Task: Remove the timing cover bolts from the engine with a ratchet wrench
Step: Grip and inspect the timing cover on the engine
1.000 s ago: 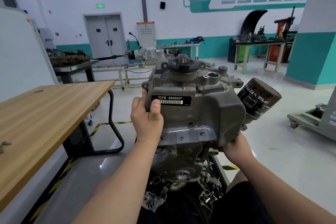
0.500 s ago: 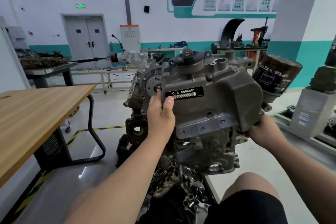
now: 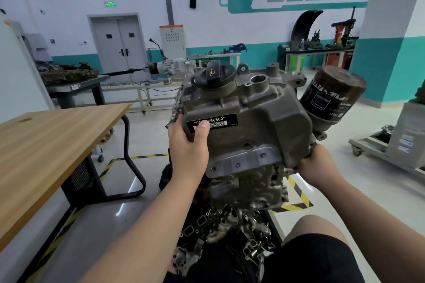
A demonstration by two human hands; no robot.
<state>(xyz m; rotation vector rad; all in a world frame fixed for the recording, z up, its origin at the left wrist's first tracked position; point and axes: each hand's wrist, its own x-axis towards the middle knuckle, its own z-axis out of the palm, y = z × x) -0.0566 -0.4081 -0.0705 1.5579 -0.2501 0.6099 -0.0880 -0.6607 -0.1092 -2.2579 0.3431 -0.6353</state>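
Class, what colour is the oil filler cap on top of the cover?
The oil filler cap is black with a yellow symbol; head view.

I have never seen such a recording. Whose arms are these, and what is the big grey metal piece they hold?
There is no machine: a person works with bare hands. The one camera sits on the person's head and looks forward and down, so the arms reach in from below. The left hand grips the left edge of a grey timing cover, thumb on its black barcode label. The right hand holds its lower right corner. A black oil filler cap sits on top, and a dark oil filter sticks out at its right. Beneath is the engine. A wooden table stands at the left.
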